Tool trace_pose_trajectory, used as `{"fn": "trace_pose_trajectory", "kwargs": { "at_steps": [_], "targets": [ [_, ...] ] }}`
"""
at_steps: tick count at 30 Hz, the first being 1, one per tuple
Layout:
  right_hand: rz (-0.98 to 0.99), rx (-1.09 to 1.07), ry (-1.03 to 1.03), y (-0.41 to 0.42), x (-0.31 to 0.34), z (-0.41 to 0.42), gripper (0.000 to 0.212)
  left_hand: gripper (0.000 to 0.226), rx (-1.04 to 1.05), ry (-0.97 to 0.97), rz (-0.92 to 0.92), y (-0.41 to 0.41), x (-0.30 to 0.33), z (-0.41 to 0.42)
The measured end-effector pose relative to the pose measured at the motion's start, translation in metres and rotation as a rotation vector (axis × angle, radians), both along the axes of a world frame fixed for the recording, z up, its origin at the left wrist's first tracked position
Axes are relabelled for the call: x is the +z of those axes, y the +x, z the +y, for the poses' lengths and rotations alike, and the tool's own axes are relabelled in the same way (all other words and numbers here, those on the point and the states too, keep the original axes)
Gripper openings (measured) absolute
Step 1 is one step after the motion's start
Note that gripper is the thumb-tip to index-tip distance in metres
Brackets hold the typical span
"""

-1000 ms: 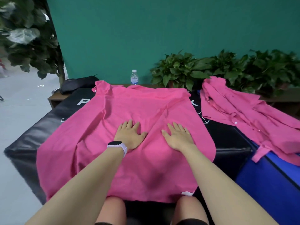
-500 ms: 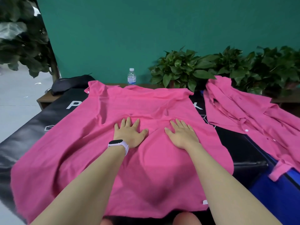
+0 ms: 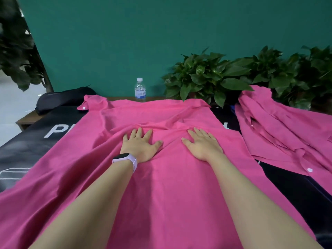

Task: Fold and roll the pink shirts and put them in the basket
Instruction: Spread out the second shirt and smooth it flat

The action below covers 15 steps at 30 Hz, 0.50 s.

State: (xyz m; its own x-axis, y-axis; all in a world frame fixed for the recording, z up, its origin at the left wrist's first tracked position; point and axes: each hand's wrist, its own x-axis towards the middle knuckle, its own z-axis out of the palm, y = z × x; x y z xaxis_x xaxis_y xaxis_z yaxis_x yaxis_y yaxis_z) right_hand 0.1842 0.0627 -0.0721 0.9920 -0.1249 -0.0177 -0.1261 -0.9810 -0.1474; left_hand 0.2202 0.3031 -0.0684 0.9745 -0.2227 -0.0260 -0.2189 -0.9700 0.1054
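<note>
pink shirt [image 3: 161, 186] spread flat, crumpled pink shirt [image 3: 287, 133] beside

Both bare forearms stretched forward from the bottom of the view, roughly parallel. Left hand [image 3: 139, 146] palm down, fingers straight and slightly spread, thumb angled out toward the right. Right hand [image 3: 203, 144] likewise flat, palm down, fingers straight and close together, thumb pointing left. Hands side by side, near each other but apart. A band [image 3: 125, 159] strapped round the left wrist.
</note>
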Motion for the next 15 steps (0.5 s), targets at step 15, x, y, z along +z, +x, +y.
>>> {"fn": "trace_pose_trajectory", "kwargs": {
  "at_steps": [15],
  "targets": [
    [-0.107, 0.034, 0.023, 0.075, -0.002, -0.014, 0.067, 0.079, -0.007, -0.068, -0.107, 0.07, -0.007, -0.013]
  ]
}}
